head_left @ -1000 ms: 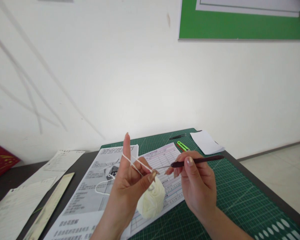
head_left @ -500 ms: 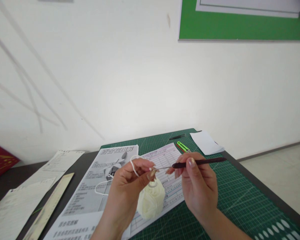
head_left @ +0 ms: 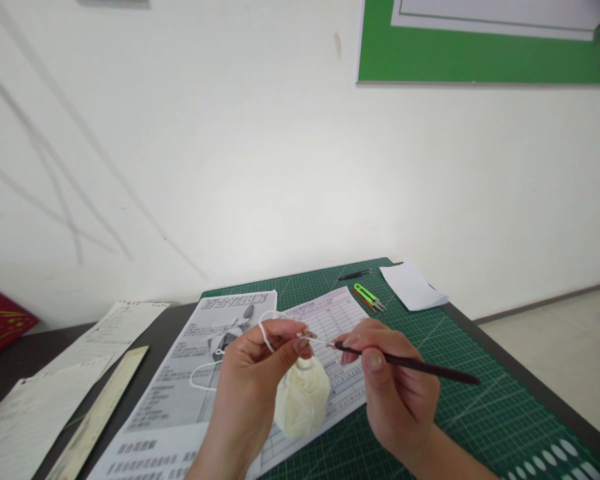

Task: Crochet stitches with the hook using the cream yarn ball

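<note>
My left hand (head_left: 260,363) pinches a bit of white yarn (head_left: 265,333) between thumb and fingertips, and a strand loops over the index finger. In my right hand (head_left: 397,387) is a crochet hook with a dark brown handle (head_left: 430,369), held like a pen and slanting down to the right. Its thin metal tip reaches the yarn at my left fingertips; the small stitches there are mostly hidden by the fingers. Below and between the hands sits a ball of cream yarn (head_left: 303,400) on the printed sheets. A loose strand curls left of my left hand.
Under the hands lie a green cutting mat (head_left: 480,393), a printed pattern sheet (head_left: 175,373) and a ruled form (head_left: 340,313). Green thread snips (head_left: 367,297), a dark slim tool (head_left: 355,274) and white paper (head_left: 413,287) rest farther back. A ruler (head_left: 100,413) and lined papers (head_left: 80,360) lie left.
The crochet hook has tilted, its handle end swinging down and to the right. My right hand has turned with it and uncovered more of the snips. My left hand stays nearly in place.
</note>
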Motion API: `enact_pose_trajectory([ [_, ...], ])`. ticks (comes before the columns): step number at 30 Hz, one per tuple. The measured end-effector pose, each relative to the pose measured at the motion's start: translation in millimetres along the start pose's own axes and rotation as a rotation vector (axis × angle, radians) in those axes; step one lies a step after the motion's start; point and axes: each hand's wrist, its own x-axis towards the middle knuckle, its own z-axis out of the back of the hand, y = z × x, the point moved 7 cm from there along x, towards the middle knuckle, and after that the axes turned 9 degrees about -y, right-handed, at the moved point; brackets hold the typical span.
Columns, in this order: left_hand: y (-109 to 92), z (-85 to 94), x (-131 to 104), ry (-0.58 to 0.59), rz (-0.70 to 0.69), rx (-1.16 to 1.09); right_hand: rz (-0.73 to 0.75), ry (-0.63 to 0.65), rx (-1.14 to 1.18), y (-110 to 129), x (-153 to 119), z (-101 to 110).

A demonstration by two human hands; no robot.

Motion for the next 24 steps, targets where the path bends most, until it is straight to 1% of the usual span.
enact_pose_trajectory([
  [12,-2.3,0.6,-2.5,-0.028,-0.027,0.042,0.116,0.069,-0.149,4.3,-3.3,0.6],
  [24,-1.4,1.8,-0.4,-0.027,-0.030,0.027,0.120,0.074,-0.125,5.8,-1.6,0.1],
])
